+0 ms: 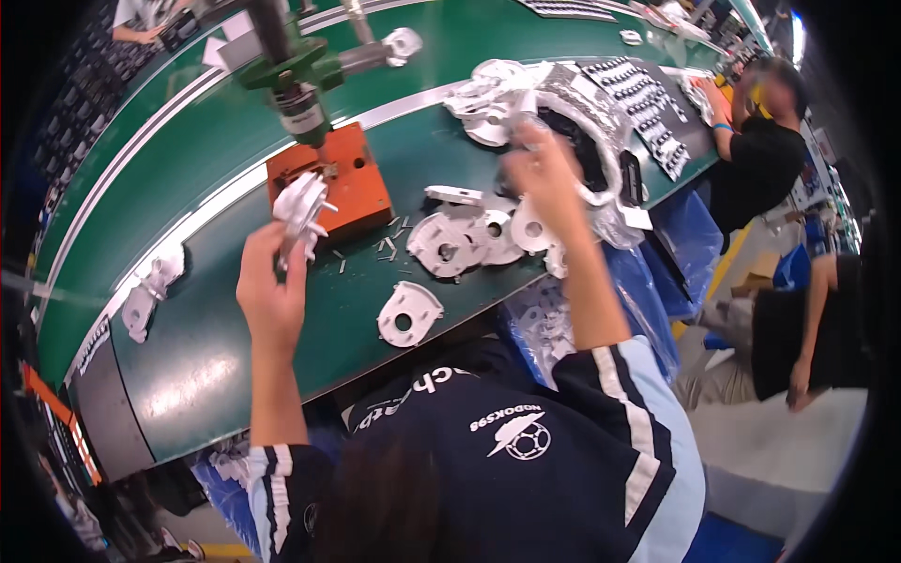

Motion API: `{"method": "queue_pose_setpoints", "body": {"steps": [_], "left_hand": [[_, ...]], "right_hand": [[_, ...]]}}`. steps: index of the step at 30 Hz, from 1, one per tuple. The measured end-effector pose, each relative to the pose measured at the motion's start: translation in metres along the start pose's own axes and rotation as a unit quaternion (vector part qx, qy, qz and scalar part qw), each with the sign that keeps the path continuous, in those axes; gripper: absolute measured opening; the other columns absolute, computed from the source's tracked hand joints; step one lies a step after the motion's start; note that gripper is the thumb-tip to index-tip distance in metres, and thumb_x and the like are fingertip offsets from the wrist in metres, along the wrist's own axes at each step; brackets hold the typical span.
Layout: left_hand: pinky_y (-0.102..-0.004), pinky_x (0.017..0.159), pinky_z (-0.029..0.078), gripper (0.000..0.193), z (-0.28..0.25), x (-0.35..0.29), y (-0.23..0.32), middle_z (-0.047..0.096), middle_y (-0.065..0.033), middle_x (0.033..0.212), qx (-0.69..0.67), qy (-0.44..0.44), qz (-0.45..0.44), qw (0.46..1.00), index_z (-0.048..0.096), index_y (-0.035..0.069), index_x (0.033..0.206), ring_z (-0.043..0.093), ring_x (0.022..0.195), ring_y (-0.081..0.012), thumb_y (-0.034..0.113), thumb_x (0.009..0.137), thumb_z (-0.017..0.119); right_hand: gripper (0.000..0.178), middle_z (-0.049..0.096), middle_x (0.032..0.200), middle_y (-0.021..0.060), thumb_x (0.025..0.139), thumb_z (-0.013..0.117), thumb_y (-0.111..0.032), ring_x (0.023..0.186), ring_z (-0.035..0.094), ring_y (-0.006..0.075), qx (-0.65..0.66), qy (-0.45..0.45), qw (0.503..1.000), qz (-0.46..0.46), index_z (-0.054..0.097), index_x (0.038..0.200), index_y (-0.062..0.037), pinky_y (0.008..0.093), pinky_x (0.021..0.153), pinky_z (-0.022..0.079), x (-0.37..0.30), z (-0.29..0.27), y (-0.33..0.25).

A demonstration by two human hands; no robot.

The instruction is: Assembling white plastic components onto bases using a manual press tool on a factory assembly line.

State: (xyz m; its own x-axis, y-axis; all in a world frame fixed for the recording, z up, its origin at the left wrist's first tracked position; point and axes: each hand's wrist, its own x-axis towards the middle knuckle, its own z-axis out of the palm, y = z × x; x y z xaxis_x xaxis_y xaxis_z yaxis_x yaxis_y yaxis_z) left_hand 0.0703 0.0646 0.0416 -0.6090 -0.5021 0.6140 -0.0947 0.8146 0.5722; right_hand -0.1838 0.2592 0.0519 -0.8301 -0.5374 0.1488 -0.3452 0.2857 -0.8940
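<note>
My left hand [272, 281] is closed on a white plastic housing part [300, 205], held up beside the orange block [364, 188] under the green press [298, 98]. The part has several thin prongs on its right side. Smeared by motion, my right hand [546, 174] is raised over the bench near a heap of white plastic parts [490, 105]; whether its fingers hold anything cannot be made out. Below it lie flat round white covers [446, 246] with centre holes. One more white cover [410, 313] lies apart, closer to me.
Small pins [388, 246] are scattered right of the block. White parts [150, 286] lie at the left. A plastic-wrapped bundle [591, 141] and a sheet of small black pieces [638, 108] stand at the right, before a co-worker [765, 150]. Blue-lined bins [648, 281] edge the bench.
</note>
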Motion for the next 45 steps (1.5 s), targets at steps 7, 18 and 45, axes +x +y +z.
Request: {"method": "queue_pose_setpoints", "body": {"steps": [7, 18, 45], "left_hand": [[-0.0407, 0.071, 0.047, 0.014, 0.021, 0.043, -0.044, 0.056, -0.0109, 0.091, 0.174, -0.104, 0.123, 0.972, 0.052, 0.005, 0.087, 0.058, 0.081, -0.031, 0.009, 0.078, 0.061], [-0.0409, 0.086, 0.047, 0.004, 0.055, 0.052, -0.087, 0.058, -0.0171, 0.106, 0.161, -0.101, 0.173, 0.966, 0.054, 0.005, 0.084, 0.055, 0.107, -0.0327, 0.006, 0.08, 0.056], [-0.0403, 0.088, 0.046, 0.023, 0.049, 0.044, -0.077, 0.058, -0.0175, 0.112, 0.141, -0.127, 0.109, 0.976, 0.056, 0.002, 0.091, 0.055, 0.104, -0.0338, 0.022, 0.08, 0.061]], "right_hand": [[0.022, 0.059, 0.093, 0.0269, 0.08, 0.05, -0.016, 0.089, 0.057, 0.0445, -0.517, 0.1, 0.849, 0.04, 0.056, 0.092, 0.0016, 0.0493, 0.078, 0.046, 0.063, -0.101, 0.124], [0.015, 0.065, 0.08, 0.0135, 0.083, 0.062, -0.013, 0.066, 0.063, 0.0188, -0.378, 0.152, 0.91, -0.071, 0.064, 0.091, -0.0004, 0.029, 0.064, 0.048, 0.057, -0.092, 0.085], [0.01, 0.065, 0.085, 0.0072, 0.075, 0.066, -0.011, 0.083, 0.058, 0.0255, -0.166, -0.143, 0.825, -0.521, 0.067, 0.08, -0.003, 0.0365, 0.077, 0.046, 0.067, 0.154, -0.009]]}}
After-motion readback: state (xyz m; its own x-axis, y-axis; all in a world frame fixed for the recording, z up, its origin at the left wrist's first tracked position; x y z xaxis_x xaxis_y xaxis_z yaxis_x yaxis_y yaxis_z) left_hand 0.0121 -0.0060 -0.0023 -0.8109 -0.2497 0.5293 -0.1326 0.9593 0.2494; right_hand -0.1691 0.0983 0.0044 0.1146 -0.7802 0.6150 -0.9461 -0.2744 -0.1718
